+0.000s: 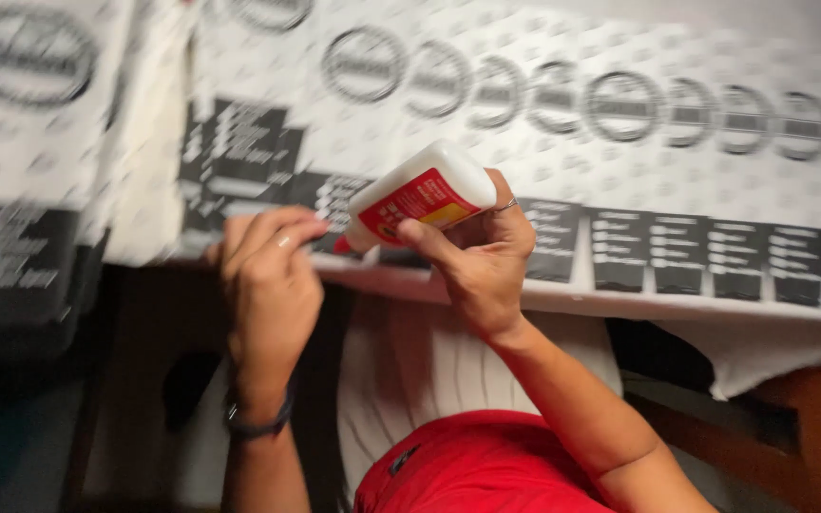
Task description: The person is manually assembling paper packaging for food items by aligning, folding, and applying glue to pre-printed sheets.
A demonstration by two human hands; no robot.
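The right hand [482, 261] grips a white glue bottle [420, 195] with a red label, tilted so its red nozzle points down-left onto the near edge of a printed sheet [620, 171]. The left hand [268, 275], just left of the bottle, has its fingers curled with the tips pressing the sheet's edge beside the nozzle. The sheet, patterned with black rings and blocks, runs behind the bottle across the tabletop [810, 399]. A dark wristband [257, 423] circles the left wrist.

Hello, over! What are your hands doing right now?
Right hand gripping glue bottle, nozzle tilted down. Left hand at printed sheet's edge. Nothing in the way.
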